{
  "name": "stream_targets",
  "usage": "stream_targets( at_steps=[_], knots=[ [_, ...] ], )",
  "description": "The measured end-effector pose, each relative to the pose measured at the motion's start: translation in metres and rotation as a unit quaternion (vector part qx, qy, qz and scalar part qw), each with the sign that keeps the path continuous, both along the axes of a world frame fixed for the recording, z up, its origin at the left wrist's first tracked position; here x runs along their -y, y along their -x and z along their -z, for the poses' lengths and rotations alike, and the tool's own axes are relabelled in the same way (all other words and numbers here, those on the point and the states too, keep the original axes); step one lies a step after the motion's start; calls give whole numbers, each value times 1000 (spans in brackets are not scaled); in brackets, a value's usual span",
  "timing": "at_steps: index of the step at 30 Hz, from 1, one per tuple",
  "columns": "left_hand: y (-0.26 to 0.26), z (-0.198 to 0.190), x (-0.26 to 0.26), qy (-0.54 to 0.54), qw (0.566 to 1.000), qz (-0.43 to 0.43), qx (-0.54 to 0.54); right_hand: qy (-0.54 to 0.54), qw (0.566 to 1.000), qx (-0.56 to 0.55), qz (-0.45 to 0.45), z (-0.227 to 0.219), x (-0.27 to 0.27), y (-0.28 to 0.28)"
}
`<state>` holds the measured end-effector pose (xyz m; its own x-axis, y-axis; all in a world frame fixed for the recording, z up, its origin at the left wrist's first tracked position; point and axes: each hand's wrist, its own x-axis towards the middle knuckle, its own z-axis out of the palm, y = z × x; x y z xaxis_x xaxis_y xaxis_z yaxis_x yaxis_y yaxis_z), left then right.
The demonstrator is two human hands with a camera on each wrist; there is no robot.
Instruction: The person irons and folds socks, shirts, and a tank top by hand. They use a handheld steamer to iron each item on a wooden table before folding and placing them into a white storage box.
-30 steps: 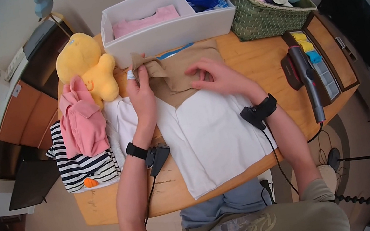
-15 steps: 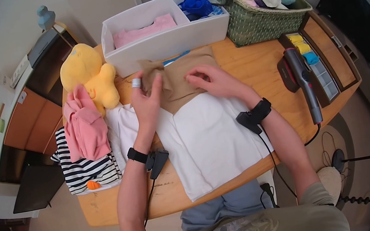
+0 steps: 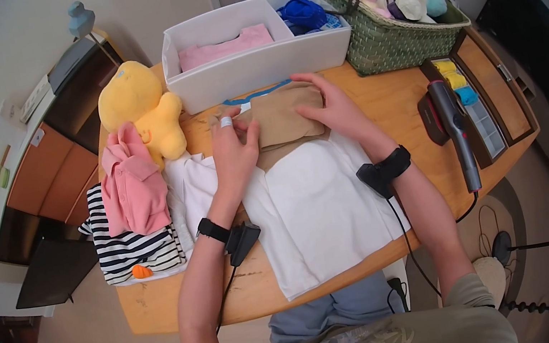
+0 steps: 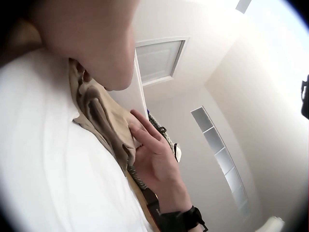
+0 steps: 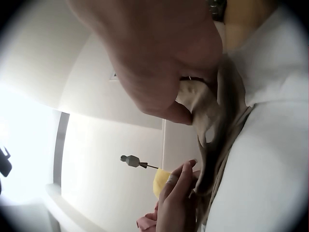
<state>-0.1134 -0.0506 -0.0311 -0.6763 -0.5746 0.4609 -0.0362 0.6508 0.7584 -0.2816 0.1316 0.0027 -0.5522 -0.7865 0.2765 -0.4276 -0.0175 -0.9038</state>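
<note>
A tan garment (image 3: 283, 115), folded over into a small bundle, lies across the top of a flat white cloth (image 3: 325, 214). At its left end, my left hand (image 3: 237, 156) pinches the fabric between thumb and fingers, a white band round one finger. My right hand (image 3: 338, 111) grips the right edge, thumb on top and fingers round the far side. From the left wrist view, the tan fabric (image 4: 108, 118) shows loose folds between the hands. The right wrist view shows the left fingertips right at the end of the cloth.
A white divided bin (image 3: 257, 69) holds pink and blue cloth behind. Beside it stands a green woven basket (image 3: 391, 43) of soft things. A yellow plush toy (image 3: 137, 107), pink garment (image 3: 133, 184) and striped garment (image 3: 138, 245) sit left; a dark handheld appliance (image 3: 455, 134) and compartment box (image 3: 488, 125) right.
The tan garment's far part has been folded over into a smaller bundle. My right hand has moved from its near surface to its right edge; my left hand has shifted slightly right and nearer.
</note>
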Motion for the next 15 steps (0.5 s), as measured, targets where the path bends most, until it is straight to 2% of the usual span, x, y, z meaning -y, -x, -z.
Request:
stream_targets(
  at_steps=[3, 8, 12, 15],
  knots=[
    [0, 4, -2, 49, 998, -10, 30, 1, 999, -20, -26, -10, 11, 3],
    [0, -1, -5, -37, 999, 37, -5, 0, 998, -44, -41, -18, 25, 3],
    [-5, -10, -7, -84, 996, 39, 17, -21, 994, -105, 2, -8, 28, 10],
    [-8, -15, -10, -54, 997, 38, 40, -45, 984, -168, 43, -3, 26, 11]
  ],
)
